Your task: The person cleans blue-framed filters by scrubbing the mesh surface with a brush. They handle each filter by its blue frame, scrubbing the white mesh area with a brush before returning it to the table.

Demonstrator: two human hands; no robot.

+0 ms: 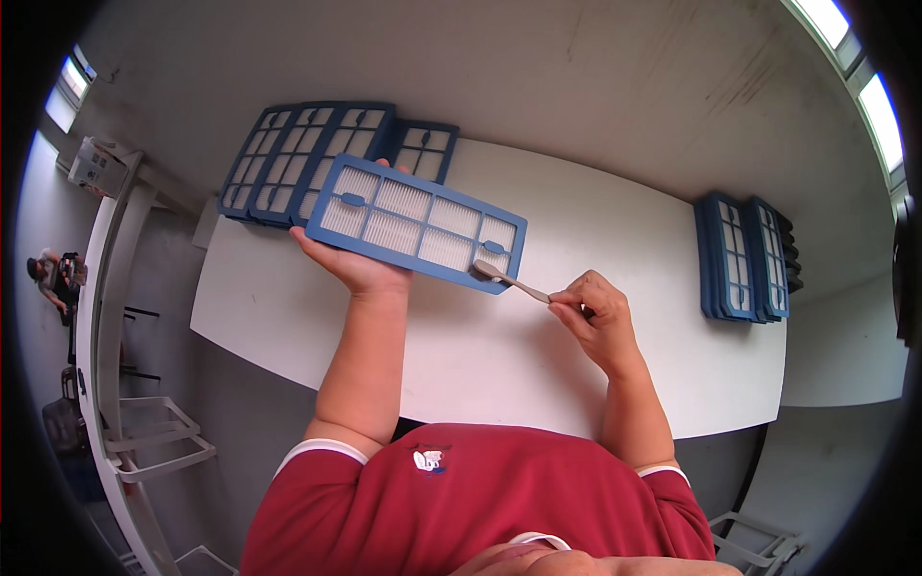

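Note:
My left hand [367, 270] holds up a blue-framed pleated filter panel [425, 245] from below, its fingertips showing past the far edge. The white pleats lie behind a blue grid with an oval tab near each end. Between the thumb and fingers of my right hand [594, 306] is the handle of a brown toothbrush [529, 289]. Its head lies at the filter's near right corner, bristles down against or close to the frame. Behind the held filter, similar filters [288, 165] lie side by side, with another filter [425, 151] to their right.
A white table [490, 345] spans the view before me, a wall behind it. Stacked blue filters [735, 259] stand at its right end, with dark parts [789, 245] behind them. White metal racks [158, 439] are at the left. Another person [54, 277] is far off at the left.

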